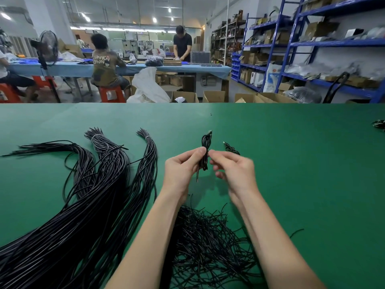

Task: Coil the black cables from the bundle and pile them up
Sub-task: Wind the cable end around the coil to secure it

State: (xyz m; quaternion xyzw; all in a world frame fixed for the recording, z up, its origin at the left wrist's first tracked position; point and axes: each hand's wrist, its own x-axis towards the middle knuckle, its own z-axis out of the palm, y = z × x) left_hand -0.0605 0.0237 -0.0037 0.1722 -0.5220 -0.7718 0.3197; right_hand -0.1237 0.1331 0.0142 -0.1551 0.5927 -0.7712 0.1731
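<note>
Beyond the green table [291,163], blue shelving [312,43] stands right, cardboard boxes [214,96] on the floor.

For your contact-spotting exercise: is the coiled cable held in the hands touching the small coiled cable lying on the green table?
Apart. The head view shows the held coil, gripped by the left hand, with bare green table between it and the small coil.
</note>
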